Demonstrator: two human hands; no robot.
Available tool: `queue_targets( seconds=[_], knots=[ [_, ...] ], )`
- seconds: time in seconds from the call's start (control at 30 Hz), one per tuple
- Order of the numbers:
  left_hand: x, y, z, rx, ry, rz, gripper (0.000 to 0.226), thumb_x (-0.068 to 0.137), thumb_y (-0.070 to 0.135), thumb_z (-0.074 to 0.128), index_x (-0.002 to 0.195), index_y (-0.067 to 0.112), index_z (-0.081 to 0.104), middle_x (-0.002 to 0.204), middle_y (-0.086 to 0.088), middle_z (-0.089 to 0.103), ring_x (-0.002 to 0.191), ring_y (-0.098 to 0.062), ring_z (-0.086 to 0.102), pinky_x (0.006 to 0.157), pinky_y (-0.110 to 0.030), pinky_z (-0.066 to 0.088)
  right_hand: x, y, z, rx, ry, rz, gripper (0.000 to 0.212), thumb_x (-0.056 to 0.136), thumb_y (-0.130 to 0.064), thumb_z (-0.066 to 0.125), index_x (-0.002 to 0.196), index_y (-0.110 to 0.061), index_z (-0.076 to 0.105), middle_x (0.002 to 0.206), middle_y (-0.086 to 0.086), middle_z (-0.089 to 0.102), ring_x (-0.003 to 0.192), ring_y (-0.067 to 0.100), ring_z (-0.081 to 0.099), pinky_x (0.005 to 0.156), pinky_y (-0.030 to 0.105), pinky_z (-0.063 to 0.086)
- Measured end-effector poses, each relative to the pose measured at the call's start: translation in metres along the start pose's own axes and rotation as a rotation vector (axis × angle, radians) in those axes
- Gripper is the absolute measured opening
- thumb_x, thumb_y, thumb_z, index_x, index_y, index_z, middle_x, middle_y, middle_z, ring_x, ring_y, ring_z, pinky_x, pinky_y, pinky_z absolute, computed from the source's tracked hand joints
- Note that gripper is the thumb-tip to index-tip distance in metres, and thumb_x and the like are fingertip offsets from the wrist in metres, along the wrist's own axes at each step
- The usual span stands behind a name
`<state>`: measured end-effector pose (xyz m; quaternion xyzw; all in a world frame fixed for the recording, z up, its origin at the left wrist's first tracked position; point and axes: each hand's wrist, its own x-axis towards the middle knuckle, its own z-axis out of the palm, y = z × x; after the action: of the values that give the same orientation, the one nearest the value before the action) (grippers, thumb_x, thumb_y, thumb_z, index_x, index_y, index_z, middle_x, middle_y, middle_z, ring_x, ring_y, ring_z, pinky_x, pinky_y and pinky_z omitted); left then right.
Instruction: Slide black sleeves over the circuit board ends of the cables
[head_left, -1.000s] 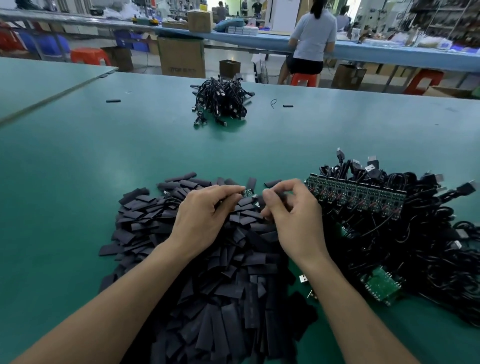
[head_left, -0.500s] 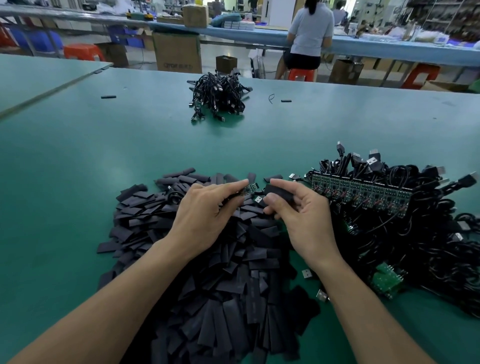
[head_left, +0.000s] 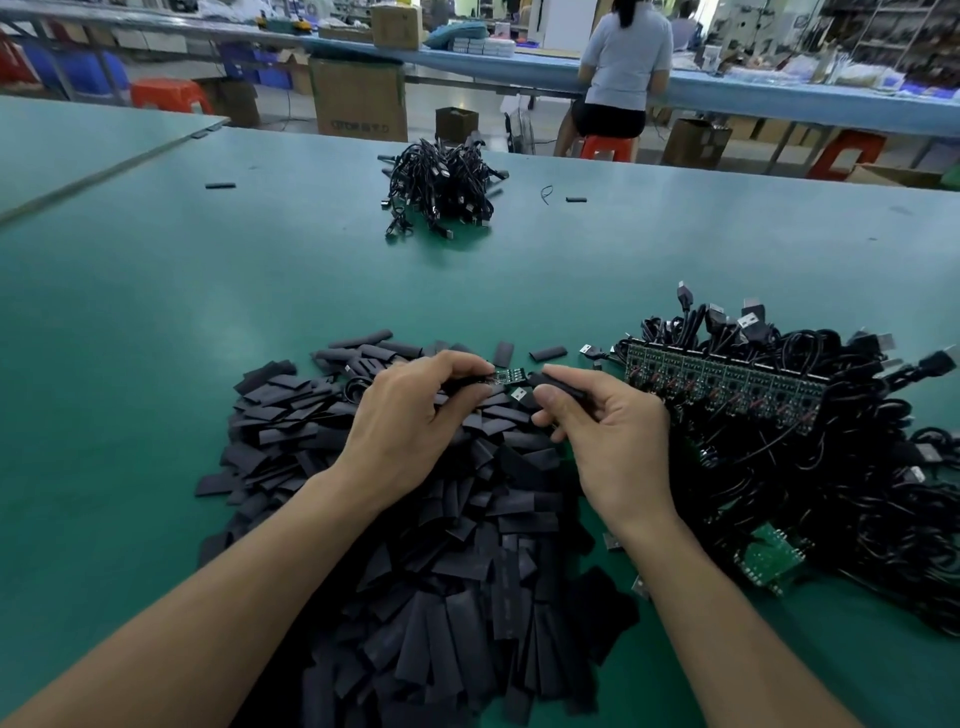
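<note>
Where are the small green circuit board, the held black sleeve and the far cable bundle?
circuit board (head_left: 508, 375): head view, middle of its green face.
black sleeve (head_left: 563, 387): head view, its exposed middle stretch.
far cable bundle (head_left: 441, 187): head view, centre of the tangle.

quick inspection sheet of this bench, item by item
surface: green table, no spills seen
job's things: big sleeve pile in front of the person; bare circuit board between the hands; one sleeve close to its end, not yet over it; row of boards to the right
clutter: stray sleeve bits far out on the table
grippers: left hand pinches the circuit board by one end; right hand pinches the sleeve
cables: black tangle at the right; smaller bundle at the far side
surroundings: seated person at a blue bench, cardboard box, red stool
</note>
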<state>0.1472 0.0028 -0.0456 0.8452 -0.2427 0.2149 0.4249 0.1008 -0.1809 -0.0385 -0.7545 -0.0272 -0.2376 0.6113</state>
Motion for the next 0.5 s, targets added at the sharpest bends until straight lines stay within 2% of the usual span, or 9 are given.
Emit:
queue_targets(
  seconds=[0.13, 0.5],
  knots=[
    [0.0002, -0.0002, 0.0004, 0.007, -0.016, 0.005, 0.021, 0.091, 0.032, 0.067, 0.108, 0.021, 0.073, 0.098, 0.007, 0.076, 0.089, -0.017, 0.071, 0.080, -0.045, 0.056, -0.0010, 0.0032, 0.0016, -0.002, -0.008, -0.013, 0.023, 0.088, -0.013, 0.075, 0.100, -0.033, 0.073, 0.071, -0.007, 0.074, 0.066, 0.008, 0.072, 0.058, 0.014, 0.051],
    [0.0007, 0.0033, -0.0018, -0.041, -0.049, -0.003, 0.025, 0.088, 0.036, 0.065, 0.106, 0.021, 0.073, 0.097, 0.009, 0.075, 0.090, -0.011, 0.070, 0.080, -0.042, 0.058, 0.0001, 0.0080, 0.0013, -0.058, -0.039, 0.012, 0.031, 0.084, -0.022, 0.080, 0.114, -0.022, 0.074, 0.078, -0.011, 0.075, 0.068, 0.007, 0.073, 0.064, 0.017, 0.054]
  ],
)
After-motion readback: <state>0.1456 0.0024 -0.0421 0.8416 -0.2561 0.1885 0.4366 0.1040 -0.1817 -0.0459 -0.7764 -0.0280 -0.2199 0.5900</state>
